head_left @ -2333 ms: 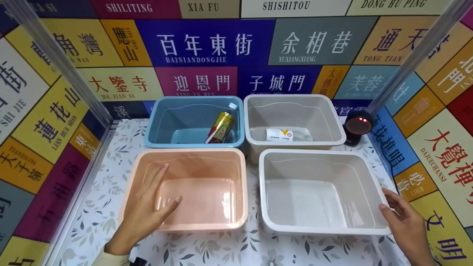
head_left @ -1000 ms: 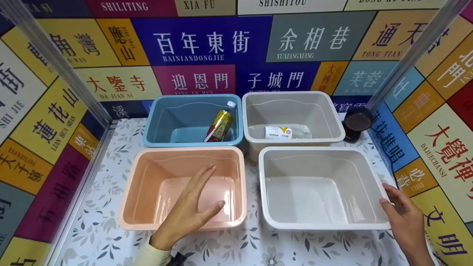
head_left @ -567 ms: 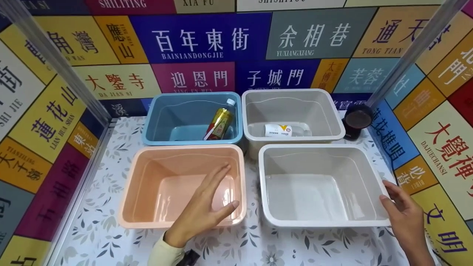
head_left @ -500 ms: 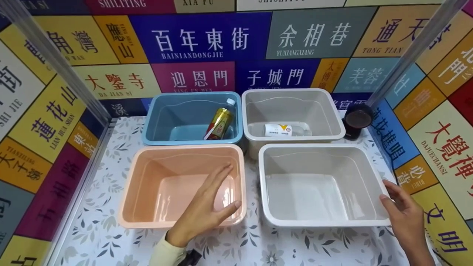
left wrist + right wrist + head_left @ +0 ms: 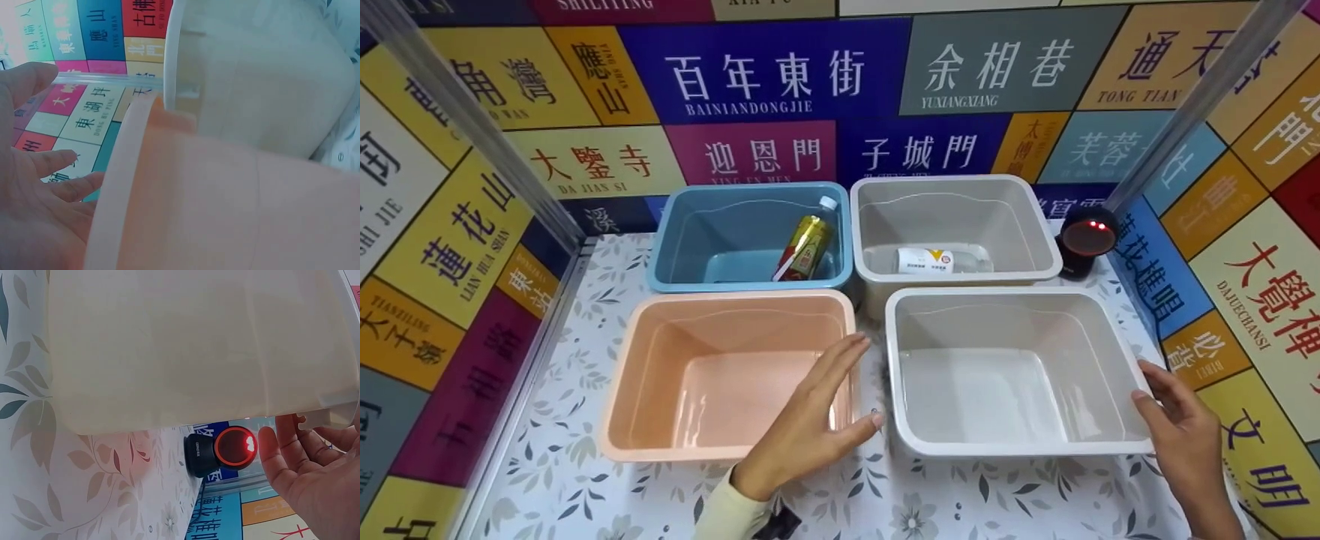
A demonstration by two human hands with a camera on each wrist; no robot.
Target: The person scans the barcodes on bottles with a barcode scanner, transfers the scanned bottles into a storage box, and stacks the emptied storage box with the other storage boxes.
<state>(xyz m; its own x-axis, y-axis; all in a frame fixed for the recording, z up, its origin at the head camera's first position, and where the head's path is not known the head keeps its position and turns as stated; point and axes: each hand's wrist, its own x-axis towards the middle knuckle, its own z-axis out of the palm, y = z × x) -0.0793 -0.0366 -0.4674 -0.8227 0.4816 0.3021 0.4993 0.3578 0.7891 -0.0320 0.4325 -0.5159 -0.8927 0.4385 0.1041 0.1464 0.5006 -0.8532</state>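
My left hand (image 5: 814, 420), in a pale sleeve, has its fingers spread over the right rim of the peach bin (image 5: 619, 375) and the gap beside it. It holds nothing; the left wrist view shows its palm and loose fingers near that rim (image 5: 121, 185). At the right, my right hand (image 5: 1185, 435) grips the side rim of the front off-white bin (image 5: 1020, 448), thumb on the rim and fingers beneath, as the right wrist view shows with the hand (image 5: 315, 478) under the bin's wall (image 5: 169, 354). Both front bins have nothing inside.
Behind stand a blue bin (image 5: 660, 255) with a gold-and-red labelled bottle (image 5: 808, 244) leaning in it, and a grey bin (image 5: 960, 279) with a white-labelled bottle (image 5: 926, 261) lying inside. A black scanner-like device (image 5: 1086, 240) glows red beside it. Printed panels wall in the patterned tabletop (image 5: 585, 330).
My left hand has moved rightward across the peach bin, from its left side to its right rim, still spread. My right hand stays at the off-white bin's rim. The device's red light varies.
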